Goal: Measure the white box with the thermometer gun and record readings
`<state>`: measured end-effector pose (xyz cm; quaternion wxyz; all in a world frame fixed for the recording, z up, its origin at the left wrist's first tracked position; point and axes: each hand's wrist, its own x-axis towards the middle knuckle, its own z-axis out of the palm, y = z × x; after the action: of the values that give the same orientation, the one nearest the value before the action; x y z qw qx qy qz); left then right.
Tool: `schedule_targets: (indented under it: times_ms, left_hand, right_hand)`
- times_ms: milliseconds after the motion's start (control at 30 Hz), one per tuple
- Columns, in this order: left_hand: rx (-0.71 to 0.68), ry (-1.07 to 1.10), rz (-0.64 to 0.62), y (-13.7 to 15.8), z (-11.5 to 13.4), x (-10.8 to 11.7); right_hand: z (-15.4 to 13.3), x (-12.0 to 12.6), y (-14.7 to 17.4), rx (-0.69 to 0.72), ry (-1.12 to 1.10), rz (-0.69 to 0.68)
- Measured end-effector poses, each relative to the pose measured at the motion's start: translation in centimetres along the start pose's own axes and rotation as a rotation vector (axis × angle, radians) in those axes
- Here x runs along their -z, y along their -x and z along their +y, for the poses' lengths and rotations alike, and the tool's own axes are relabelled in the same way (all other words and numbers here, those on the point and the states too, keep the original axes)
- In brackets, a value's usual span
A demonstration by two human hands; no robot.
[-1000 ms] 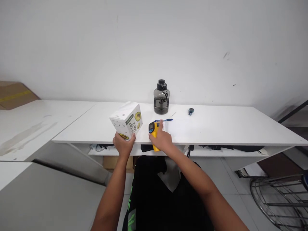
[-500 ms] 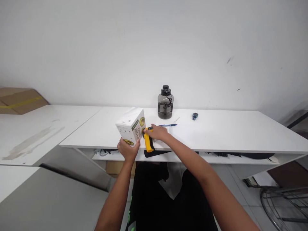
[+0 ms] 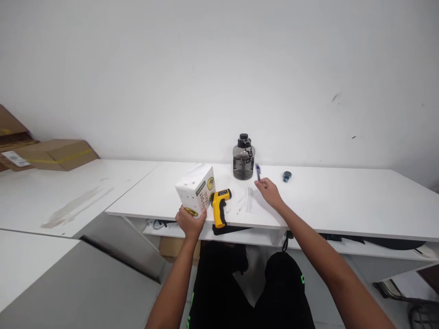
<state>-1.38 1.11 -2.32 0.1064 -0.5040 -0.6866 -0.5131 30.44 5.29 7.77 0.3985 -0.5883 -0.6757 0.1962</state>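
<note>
Holding two items at once, the person works at the front edge of the white table (image 3: 343, 201). The left hand (image 3: 190, 222) grips the white box (image 3: 196, 190) at its lower near corner, thumb on one face and fingers wrapped under and around the other; the box stands on the table edge, tilted slightly on that corner. The right hand (image 3: 269, 192), to the right of the box and further back, has its fingertips pinched together on a blue pen (image 3: 258, 172), which points up and away from the palm, clear of the table surface.

Items around the box:
- Yellow infrared thermometer (image 3: 220, 206): just right of the box, lying free on the table with its handle toward the person; neither hand touches it
- Faintly marked sheet (image 3: 248, 201): right of the box, beyond the thermometer, just beside the right hand
- Dark water bottle (image 3: 243, 157): behind and right of the box, upright near the wall
- Small blue object (image 3: 286, 176): well right of the box; too small to identify
- Cardboard cartons (image 3: 58, 153): far left of the box, against the wall

Judged step: the box is steadied while the pen is lifted and held ready. Bringing the pen tip down to a surface would call for turning it over in the fingers and keeping the box from tipping off the edge
</note>
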Motion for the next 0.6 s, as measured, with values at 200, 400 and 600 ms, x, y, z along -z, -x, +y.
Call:
schedule_targets:
  times_ms: [200,400,600]
  left_hand:
    - [0.006,-0.030,0.009,0.1,-0.7,-0.5]
    - [0.026,-0.035,0.007,0.4,-1.2,-0.7]
    - [0.043,-0.052,0.003,0.7,-1.5,-0.8]
  right_hand:
    - [1.5,-1.7,3.7,0.028,-0.377,-0.161]
    - [1.4,-1.9,3.9,-0.092,-0.292,-0.186]
    - [1.3,-1.7,3.8,-0.103,-0.189,-0.236]
